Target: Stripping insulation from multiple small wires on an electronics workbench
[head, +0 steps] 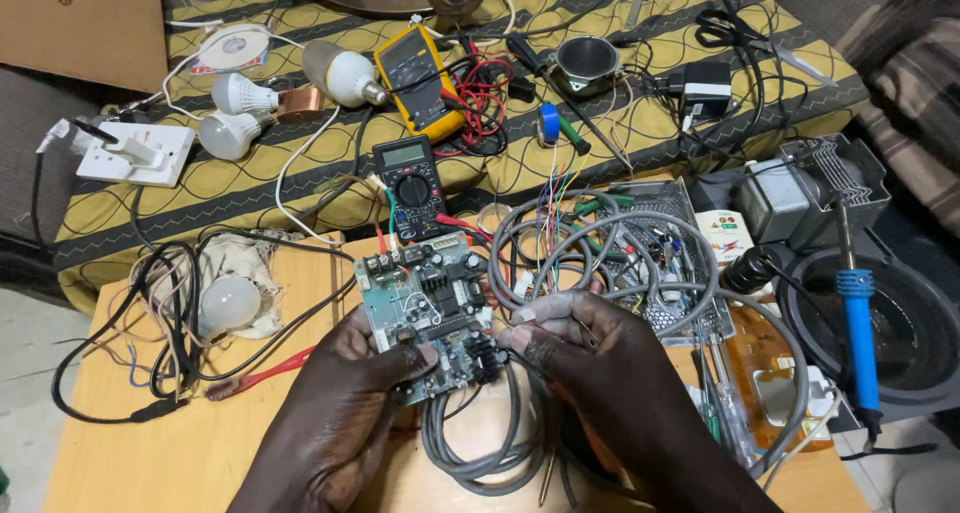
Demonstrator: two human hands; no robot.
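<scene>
— While the head camera is looking straight down, what is the left hand (345,393) doing?

— It is gripping the green circuit board (425,308) by its lower left edge, thumb pressing on the face, fingers closing underneath; the board is sitting tilted just above the wooden table (130,453), in the middle of the view.

— And the right hand (590,358)?

— It is pinching something thin at the board's right edge, fingertips drawn tight together; it is probably a wire or a slim tool, though the view is too dark there to tell which; the hand is touching the board's lower right corner.

— What is lying around them?

— A coil of grey cable (480,453) is looping under both hands and up behind the board; a black multimeter (412,185) is lying just beyond the board, with a yellow multimeter (418,79) farther back on the patterned cloth (250,188); a white bulb (228,303) is resting on a rag at the left; a blue-handled soldering iron (858,323) is lying well apart at the right.
</scene>
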